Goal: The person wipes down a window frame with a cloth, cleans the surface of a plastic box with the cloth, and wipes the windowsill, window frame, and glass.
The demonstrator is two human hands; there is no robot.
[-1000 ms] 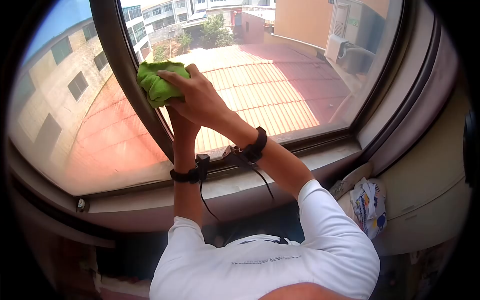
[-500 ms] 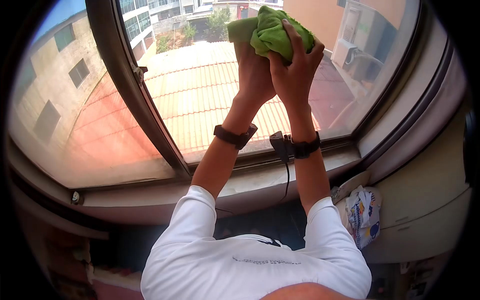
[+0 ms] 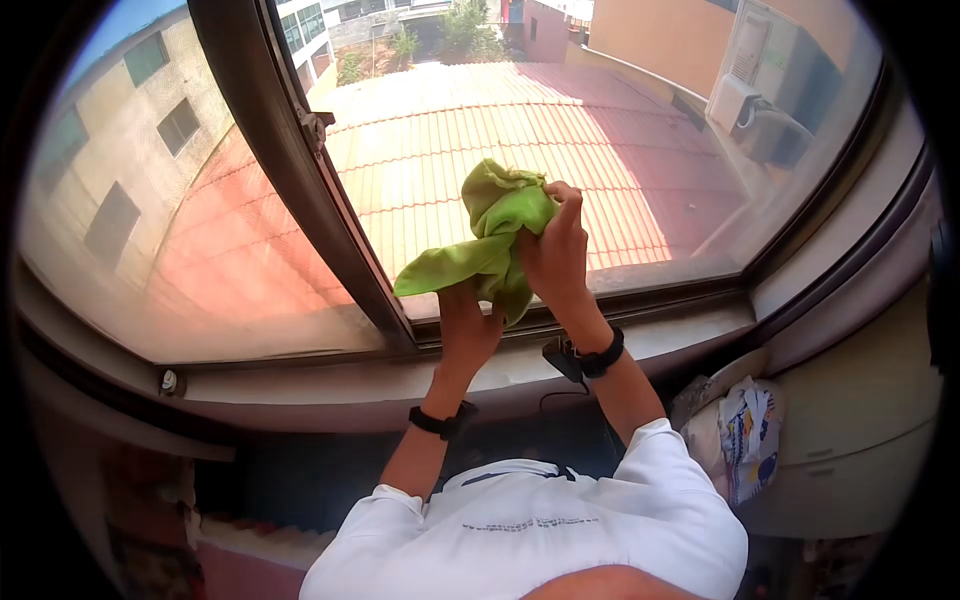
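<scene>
A bunched green cloth (image 3: 500, 212) is between my two hands, in front of the lower part of the window pane (image 3: 420, 130). My left hand (image 3: 468, 322) grips it from below, its fingers partly hidden under a flap that hangs out to the left. My right hand (image 3: 556, 250) holds the cloth's right side, fingers curled round it. Each wrist wears a black band with a small box. Whether the cloth touches the glass I cannot tell.
A dark window frame post (image 3: 315, 180) with a latch (image 3: 317, 128) stands left of my hands. Below the pane runs a pale sill (image 3: 660, 335). At right are a patterned bag (image 3: 750, 440) and a cabinet (image 3: 850, 470). Outside lies a tiled roof (image 3: 640, 150).
Both hands have come down from the upper pane toward the sill with the cloth. The cloth was a compact bundle; now it is looser, with a flap out to the left.
</scene>
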